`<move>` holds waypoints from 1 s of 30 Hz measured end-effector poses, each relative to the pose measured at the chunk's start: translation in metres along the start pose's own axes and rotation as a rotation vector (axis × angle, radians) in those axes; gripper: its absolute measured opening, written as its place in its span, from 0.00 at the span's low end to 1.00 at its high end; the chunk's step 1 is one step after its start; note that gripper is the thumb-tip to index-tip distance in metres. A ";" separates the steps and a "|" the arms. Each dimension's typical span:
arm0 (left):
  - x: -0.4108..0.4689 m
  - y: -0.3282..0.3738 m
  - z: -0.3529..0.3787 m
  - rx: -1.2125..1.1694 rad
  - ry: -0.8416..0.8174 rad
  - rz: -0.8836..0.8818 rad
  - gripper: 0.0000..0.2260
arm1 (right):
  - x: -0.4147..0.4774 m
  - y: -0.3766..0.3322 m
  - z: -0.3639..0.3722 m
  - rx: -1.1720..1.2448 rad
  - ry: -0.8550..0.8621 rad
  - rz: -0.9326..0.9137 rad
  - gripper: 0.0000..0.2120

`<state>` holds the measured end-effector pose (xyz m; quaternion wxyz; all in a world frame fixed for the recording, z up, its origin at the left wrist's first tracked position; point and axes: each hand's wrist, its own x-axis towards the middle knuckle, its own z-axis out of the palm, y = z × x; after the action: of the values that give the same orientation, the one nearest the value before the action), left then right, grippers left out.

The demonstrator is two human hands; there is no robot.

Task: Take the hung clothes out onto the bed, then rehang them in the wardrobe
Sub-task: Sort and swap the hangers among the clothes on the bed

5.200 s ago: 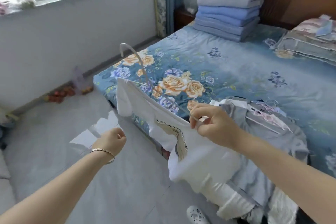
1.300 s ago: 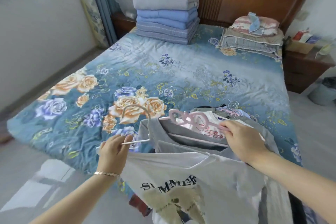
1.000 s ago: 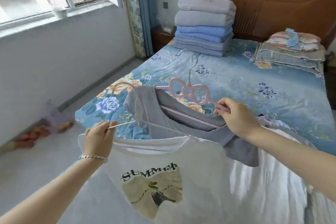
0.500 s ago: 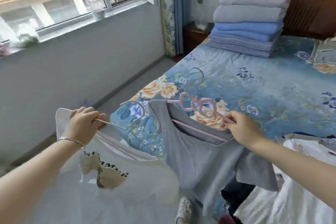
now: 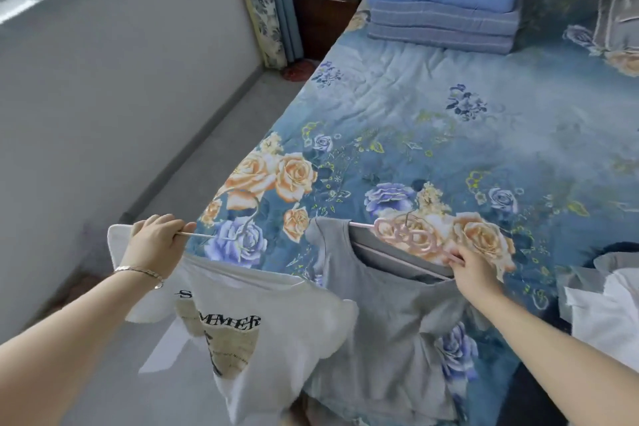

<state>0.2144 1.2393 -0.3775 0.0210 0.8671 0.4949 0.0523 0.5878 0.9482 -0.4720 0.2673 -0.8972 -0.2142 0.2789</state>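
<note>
My left hand [image 5: 155, 244] grips the thin hanger of a white T-shirt [image 5: 276, 332] with a "SUMMER" print; the shirt hangs over the floor beside the bed's near corner. My right hand [image 5: 475, 268] holds the pink hanger [image 5: 404, 235] of a grey T-shirt [image 5: 383, 339], whose body lies draped over the bed's near edge. The bed [image 5: 449, 135] has a blue floral cover. More clothes [image 5: 608, 297], white and grey, lie in a pile at the right edge of the bed.
A stack of folded blue and grey blankets [image 5: 446, 0] sits at the head of the bed, with pillows [image 5: 619, 14] to its right. A dark nightstand [image 5: 325, 10] and curtains [image 5: 273, 3] stand in the corner. A narrow strip of grey floor [image 5: 193, 176] runs between bed and wall.
Both hands have lowered and spread apart with their shirts. The grey shirt has come down onto the bed's edge. The view has tilted downwards.
</note>
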 end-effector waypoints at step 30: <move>0.299 -0.036 0.156 -0.170 -0.012 -0.067 0.21 | 0.134 -0.240 0.192 0.075 -0.387 -0.383 0.21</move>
<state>0.3515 1.5172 -0.5144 0.0992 0.8454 0.5173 0.0881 0.5143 1.2723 -0.5143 0.3022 -0.7599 -0.4166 0.3970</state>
